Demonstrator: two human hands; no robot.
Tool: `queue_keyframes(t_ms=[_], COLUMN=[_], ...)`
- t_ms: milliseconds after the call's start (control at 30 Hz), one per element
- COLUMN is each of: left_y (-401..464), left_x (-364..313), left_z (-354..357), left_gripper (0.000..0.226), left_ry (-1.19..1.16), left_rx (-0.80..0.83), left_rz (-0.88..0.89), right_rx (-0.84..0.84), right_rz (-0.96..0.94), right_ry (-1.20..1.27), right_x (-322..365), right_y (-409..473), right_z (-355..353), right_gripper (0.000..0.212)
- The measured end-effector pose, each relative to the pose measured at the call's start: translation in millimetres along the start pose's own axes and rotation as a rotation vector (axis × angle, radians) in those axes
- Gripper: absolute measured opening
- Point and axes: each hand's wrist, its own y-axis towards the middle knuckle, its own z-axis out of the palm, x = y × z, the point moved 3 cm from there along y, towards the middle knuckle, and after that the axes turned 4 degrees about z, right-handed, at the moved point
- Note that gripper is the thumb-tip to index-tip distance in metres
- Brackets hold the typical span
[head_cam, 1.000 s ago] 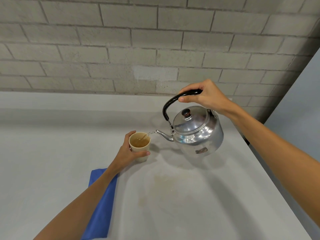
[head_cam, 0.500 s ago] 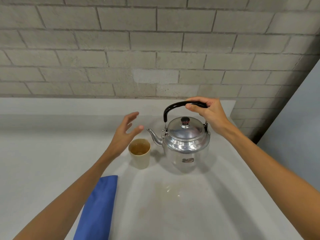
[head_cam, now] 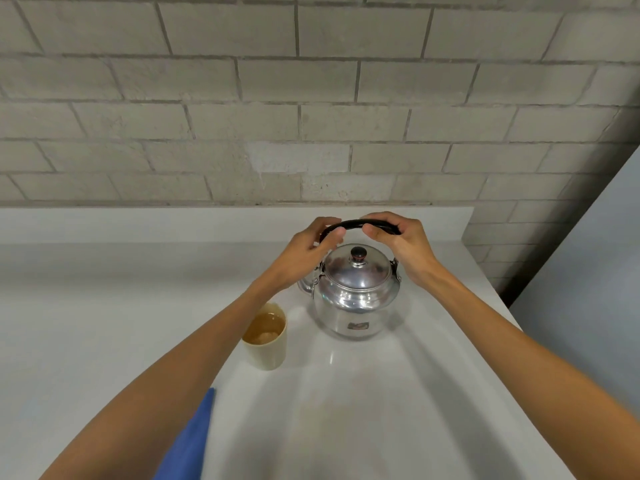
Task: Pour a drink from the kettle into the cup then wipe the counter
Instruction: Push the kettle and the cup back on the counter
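Note:
A shiny metal kettle (head_cam: 356,299) with a black handle and a dark lid knob stands upright on the white counter (head_cam: 346,410). My right hand (head_cam: 398,244) grips the right part of the handle. My left hand (head_cam: 308,251) holds the left end of the same handle, covering the spout. A beige cup (head_cam: 266,336) holding brown drink stands just left of the kettle, partly behind my left forearm. A blue cloth (head_cam: 192,441) lies at the near left, mostly hidden by my left arm.
A grey block wall rises behind the counter's raised back ledge (head_cam: 173,223). The counter ends at a right edge (head_cam: 512,327), with a pale grey surface beyond it.
The kettle went from tilted pouring to standing upright on the counter. My left hand let go of the cup and moved up onto the kettle's handle.

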Motion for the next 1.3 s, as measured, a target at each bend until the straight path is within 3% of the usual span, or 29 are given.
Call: queue_keyframes(t_ms=[333, 767, 1000, 1133, 1300], left_y=[54, 86, 81, 74, 57], left_x=[31, 47, 39, 29, 26], left_z=[13, 5, 5, 4, 0], left_gripper=[0.038, 0.036, 0.035, 0.024, 0.076], left_ry=[0.018, -0.035, -0.050, 0.003, 0.070], left_rx=[-0.090, -0.178, -0.149, -0.127, -0.065], left_rz=[-0.113, -0.134, -0.126, -0.055, -0.180], right_rx=[-0.014, 0.033, 0.056, 0.071, 0.072], right_rz=[0.061, -0.041, -0.057, -0.082, -0.003], right_ry=[0.008, -0.137, -0.203, -0.369, -0.503], right_x=[-38, -41, -38, -35, -26], right_y=[45, 88, 84, 77, 57], right_z=[-2, 12, 11, 8, -2], right_gripper=[0.016, 0.009, 0.016, 0.029, 0.062])
